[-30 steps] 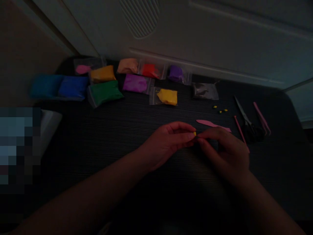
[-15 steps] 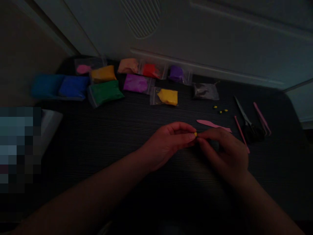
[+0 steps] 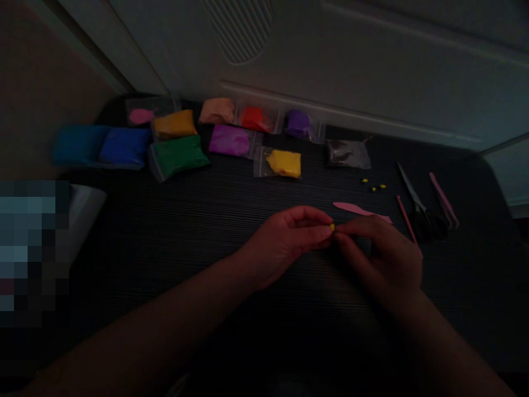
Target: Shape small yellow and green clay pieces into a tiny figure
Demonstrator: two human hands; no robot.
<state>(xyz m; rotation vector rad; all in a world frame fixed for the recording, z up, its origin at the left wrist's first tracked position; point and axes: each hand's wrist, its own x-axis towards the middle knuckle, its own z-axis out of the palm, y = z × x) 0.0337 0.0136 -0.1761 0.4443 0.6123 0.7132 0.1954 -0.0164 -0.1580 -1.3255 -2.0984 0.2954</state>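
Between the thumb and fingertips of my left hand [image 3: 285,242] is a small yellow piece of clay [image 3: 332,227]. My right hand [image 3: 384,256] meets it from the right, thumb and forefinger pinched together at its edge; whether they grip the clay or some tiny bit is hidden. Just beyond my fingers lies a pink clay knife [image 3: 359,210]. Several small yellow-and-dark clay pieces [image 3: 373,189] rest farther back on the dark table [image 3: 198,231].
Bags of coloured clay line the back, among them a yellow bag [image 3: 285,164], a green bag [image 3: 181,156] and a grey bag [image 3: 348,154]. Scissors [image 3: 417,201], a thin pink stick [image 3: 408,223] and pink tweezers [image 3: 443,199] lie at right. A white panel [image 3: 372,77] stands behind.
Almost nothing differs. Both hands stay together around the yellow clay, with only a very slight shift to the right in the picture.
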